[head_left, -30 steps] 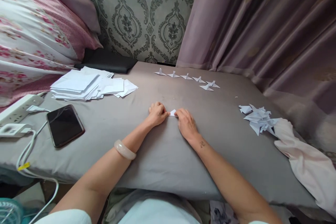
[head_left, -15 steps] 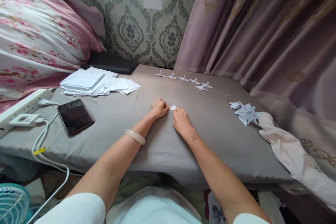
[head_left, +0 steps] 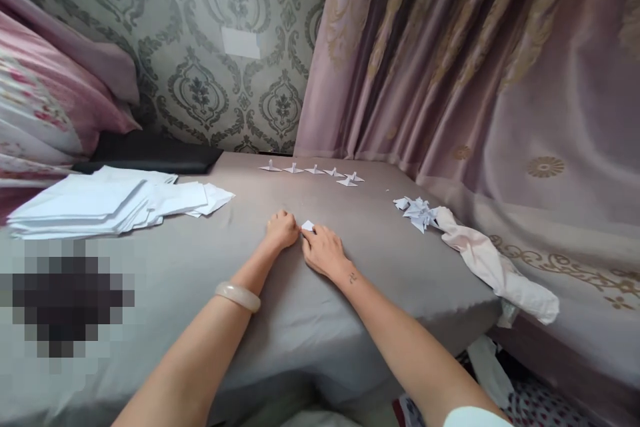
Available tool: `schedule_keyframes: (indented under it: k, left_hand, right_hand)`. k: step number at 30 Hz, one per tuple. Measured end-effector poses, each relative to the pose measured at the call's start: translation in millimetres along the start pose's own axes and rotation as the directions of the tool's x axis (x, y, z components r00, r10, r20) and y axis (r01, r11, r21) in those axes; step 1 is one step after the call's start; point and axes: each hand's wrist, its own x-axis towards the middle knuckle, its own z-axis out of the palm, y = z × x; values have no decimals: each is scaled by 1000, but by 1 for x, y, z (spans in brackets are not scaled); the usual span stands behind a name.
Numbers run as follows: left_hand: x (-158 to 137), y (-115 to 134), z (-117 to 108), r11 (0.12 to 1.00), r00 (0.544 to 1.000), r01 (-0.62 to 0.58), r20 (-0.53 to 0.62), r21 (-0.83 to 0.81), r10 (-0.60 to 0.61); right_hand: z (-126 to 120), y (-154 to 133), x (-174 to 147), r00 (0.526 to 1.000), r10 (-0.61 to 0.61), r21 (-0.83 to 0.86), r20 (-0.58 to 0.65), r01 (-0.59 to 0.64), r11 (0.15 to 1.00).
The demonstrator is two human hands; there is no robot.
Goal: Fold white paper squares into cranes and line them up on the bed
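Observation:
A small white piece of folded paper [head_left: 308, 225] lies on the grey cloth between my hands. My left hand [head_left: 283, 229] is curled closed, its thumb and fingertip at the paper's left corner. Over the near edge of the same paper, my right hand [head_left: 324, 250] rests with its fingers bent together, pressing it to the table. My fingers hide part of the paper. Beyond the hands stands a row of several small folded paper figures [head_left: 315, 169] with pointed wings.
Stacked white paper sheets [head_left: 75, 197] lie at the left, in front of a black flat item [head_left: 160, 153]. A heap of folded paper pieces [head_left: 419, 212] sits at the right beside a pale cloth [head_left: 480, 257]. Curtains [head_left: 450, 67] hang behind. A blurred dark patch covers the near left.
The view has turned to the right, so everything sits further left in it. My right fingers have shifted left across the paper's near edge. My left hand stays at the paper's left corner.

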Motion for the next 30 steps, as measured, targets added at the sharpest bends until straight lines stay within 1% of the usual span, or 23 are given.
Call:
schedule_keyframes:
  k: [5, 8, 14, 21, 26, 28, 30]
  left_hand:
    - [11, -5, -6, 998, 995, -64, 78, 10, 63]
    - [13, -10, -7, 997, 992, -75, 97, -22, 77]
    - [9, -16, -3, 994, 995, -87, 49, -71, 91]
    - [8, -19, 1, 985, 995, -99, 2, -141, 100]
    - [7, -21, 3, 978, 996, -92, -8, -189, 92]
    - [7, -21, 2, 972, 995, -96, -3, -216, 97]
    - [6, -22, 0, 962, 995, -96, 5, -254, 101]
  right_hand:
    - [-1, -7, 5, 995, 100, 24, 6, -100, 995]
    - [-3, -6, 8, 993, 117, 31, 34, -118, 993]
    - [-5, 11, 8, 998, 43, 75, 48, -46, 996]
    - [-3, 30, 5, 998, 49, 147, 28, -53, 988]
    - [-1, 48, 19, 999, 31, 303, 20, -35, 952]
    - [0, 60, 29, 996, 24, 417, 82, -57, 907]
    - [2, 72, 39, 987, 45, 547, 154, -122, 828]
